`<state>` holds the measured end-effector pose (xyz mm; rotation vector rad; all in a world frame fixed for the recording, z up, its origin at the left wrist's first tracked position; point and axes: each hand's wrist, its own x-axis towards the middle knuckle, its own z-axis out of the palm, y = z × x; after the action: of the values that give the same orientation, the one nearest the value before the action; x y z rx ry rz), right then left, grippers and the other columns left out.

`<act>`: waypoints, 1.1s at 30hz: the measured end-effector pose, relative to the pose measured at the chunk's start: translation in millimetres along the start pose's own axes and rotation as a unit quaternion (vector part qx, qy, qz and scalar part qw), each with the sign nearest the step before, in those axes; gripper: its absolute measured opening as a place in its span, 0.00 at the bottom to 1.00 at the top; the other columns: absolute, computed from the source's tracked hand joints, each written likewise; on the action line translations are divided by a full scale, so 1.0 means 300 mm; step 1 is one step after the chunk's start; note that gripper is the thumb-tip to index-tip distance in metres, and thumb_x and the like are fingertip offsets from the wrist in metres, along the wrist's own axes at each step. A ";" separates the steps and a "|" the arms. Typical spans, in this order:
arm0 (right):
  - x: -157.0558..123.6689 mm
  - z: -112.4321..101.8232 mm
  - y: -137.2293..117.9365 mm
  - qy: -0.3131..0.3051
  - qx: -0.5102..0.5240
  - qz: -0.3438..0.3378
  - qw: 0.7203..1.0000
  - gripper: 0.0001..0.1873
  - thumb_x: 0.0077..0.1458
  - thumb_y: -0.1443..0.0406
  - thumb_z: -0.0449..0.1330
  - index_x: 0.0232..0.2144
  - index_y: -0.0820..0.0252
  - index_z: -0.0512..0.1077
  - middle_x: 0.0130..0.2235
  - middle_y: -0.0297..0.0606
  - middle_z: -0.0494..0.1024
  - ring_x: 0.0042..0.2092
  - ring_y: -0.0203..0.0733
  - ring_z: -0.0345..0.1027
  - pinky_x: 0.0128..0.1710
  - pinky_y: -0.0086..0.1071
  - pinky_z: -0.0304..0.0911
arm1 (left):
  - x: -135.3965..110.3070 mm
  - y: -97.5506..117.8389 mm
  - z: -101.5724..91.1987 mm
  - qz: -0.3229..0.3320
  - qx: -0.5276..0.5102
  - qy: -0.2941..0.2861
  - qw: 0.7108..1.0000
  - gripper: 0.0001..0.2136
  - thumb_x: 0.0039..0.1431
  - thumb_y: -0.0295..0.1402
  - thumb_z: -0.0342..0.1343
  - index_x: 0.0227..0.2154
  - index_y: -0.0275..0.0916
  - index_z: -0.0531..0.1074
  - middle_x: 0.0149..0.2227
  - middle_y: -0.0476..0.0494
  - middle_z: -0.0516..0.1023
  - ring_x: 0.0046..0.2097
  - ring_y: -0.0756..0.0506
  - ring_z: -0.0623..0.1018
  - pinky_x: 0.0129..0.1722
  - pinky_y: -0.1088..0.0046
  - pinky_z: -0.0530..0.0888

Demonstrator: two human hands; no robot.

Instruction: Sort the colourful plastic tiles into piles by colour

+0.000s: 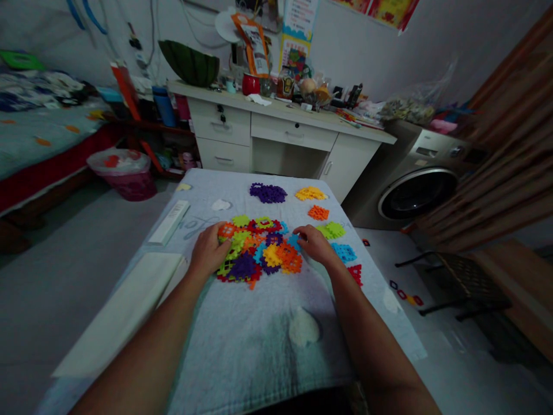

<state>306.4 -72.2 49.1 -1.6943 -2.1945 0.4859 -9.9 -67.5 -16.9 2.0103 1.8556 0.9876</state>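
A mixed heap of coloured plastic interlocking tiles [259, 253] lies in the middle of a table covered by a pale towel [254, 340]. My left hand [209, 249] rests on the heap's left edge, fingers curled over an orange tile. My right hand [315, 242] touches the heap's right edge, fingertips pinched at a blue tile. Sorted groups lie apart: purple tiles [268, 192], yellow tiles [310, 193], orange tiles [318, 212], green tiles [332, 230], blue tiles [344, 252] and red tiles [356, 272].
A white box [169, 221] and a flat white sheet [125, 311] lie on the table's left side. Behind stand a cluttered white desk [276, 124], a washing machine [415, 178], a pink bin [124, 173] and a bed [38, 138]. Loose tiles [406, 295] lie on the floor at right.
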 end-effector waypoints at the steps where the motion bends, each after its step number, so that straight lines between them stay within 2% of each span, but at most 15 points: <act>1: -0.001 -0.015 0.010 0.013 0.018 0.001 1.000 0.18 0.52 0.74 0.55 0.45 0.61 0.75 0.37 0.38 0.75 0.39 0.38 0.67 0.44 0.30 0.60 | 0.000 -0.002 0.002 0.001 0.001 0.000 1.000 0.23 0.54 0.36 0.51 0.54 0.37 0.66 0.54 0.36 0.73 0.56 0.37 0.71 0.59 0.57 0.66; 4: -0.015 -0.081 0.064 0.055 0.086 0.025 0.994 0.15 0.51 0.71 0.56 0.41 0.60 0.76 0.32 0.34 0.73 0.35 0.37 0.65 0.39 0.29 0.61 | 0.001 -0.010 0.007 -0.003 0.002 0.001 1.000 0.24 0.54 0.36 0.50 0.55 0.37 0.66 0.55 0.36 0.73 0.57 0.37 0.71 0.59 0.56 0.66; 7: -0.054 -0.164 0.150 0.096 0.153 0.070 0.981 0.14 0.50 0.67 0.57 0.40 0.61 0.75 0.31 0.32 0.71 0.32 0.36 0.64 0.34 0.29 0.61 | 0.003 -0.014 0.008 -0.002 -0.003 0.003 1.000 0.23 0.54 0.36 0.51 0.54 0.38 0.67 0.55 0.37 0.73 0.57 0.37 0.71 0.60 0.56 0.65; 11: -0.136 -0.248 0.279 0.138 0.212 0.150 0.956 0.17 0.46 0.64 0.58 0.41 0.61 0.73 0.28 0.31 0.69 0.28 0.34 0.62 0.29 0.28 0.59 | 0.006 -0.012 0.004 -0.017 -0.051 0.003 0.999 0.22 0.58 0.43 0.49 0.53 0.39 0.68 0.54 0.38 0.74 0.57 0.38 0.72 0.59 0.57 0.66; 15: -0.210 -0.273 0.372 0.153 0.248 0.197 0.936 0.18 0.43 0.62 0.60 0.38 0.61 0.73 0.24 0.28 0.66 0.26 0.34 0.60 0.26 0.28 0.57 | 0.006 -0.006 -0.002 -0.046 -0.120 0.011 0.992 0.24 0.61 0.49 0.45 0.52 0.39 0.69 0.54 0.38 0.74 0.57 0.39 0.72 0.60 0.59 0.65; 20: -0.252 -0.256 0.420 0.148 0.261 0.236 0.924 0.16 0.41 0.63 0.60 0.36 0.61 0.73 0.22 0.28 0.68 0.25 0.34 0.62 0.25 0.28 0.57 | 0.002 -0.004 -0.008 -0.031 -0.130 0.012 0.991 0.25 0.60 0.50 0.47 0.52 0.39 0.70 0.53 0.39 0.75 0.56 0.39 0.72 0.60 0.59 0.65; 23: -0.254 -0.234 0.435 0.139 0.233 0.247 0.930 0.15 0.42 0.64 0.59 0.36 0.61 0.74 0.23 0.29 0.70 0.25 0.34 0.62 0.26 0.28 0.58 | 0.002 -0.007 -0.009 -0.023 -0.116 0.009 0.993 0.25 0.59 0.50 0.49 0.52 0.39 0.70 0.53 0.38 0.75 0.56 0.38 0.72 0.60 0.58 0.66; 28: -0.243 -0.213 0.451 0.123 0.088 0.230 0.961 0.09 0.44 0.68 0.59 0.31 0.61 0.75 0.27 0.33 0.75 0.30 0.37 0.67 0.31 0.29 0.60 | 0.004 -0.012 -0.007 -0.013 -0.097 0.005 0.995 0.25 0.58 0.49 0.50 0.53 0.39 0.70 0.54 0.37 0.75 0.56 0.38 0.72 0.59 0.57 0.66; 33: -0.222 -0.236 0.397 0.101 -0.062 0.222 0.968 0.09 0.47 0.70 0.58 0.32 0.63 0.77 0.32 0.40 0.78 0.33 0.40 0.69 0.34 0.31 0.60 | 0.005 -0.017 -0.003 0.001 -0.085 0.001 0.996 0.26 0.58 0.48 0.50 0.54 0.37 0.69 0.53 0.35 0.75 0.56 0.37 0.72 0.59 0.56 0.66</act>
<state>456.6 -103.8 54.5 -2.2086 -1.7326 0.2659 -14.5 -65.6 -18.8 1.9131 1.7069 1.1088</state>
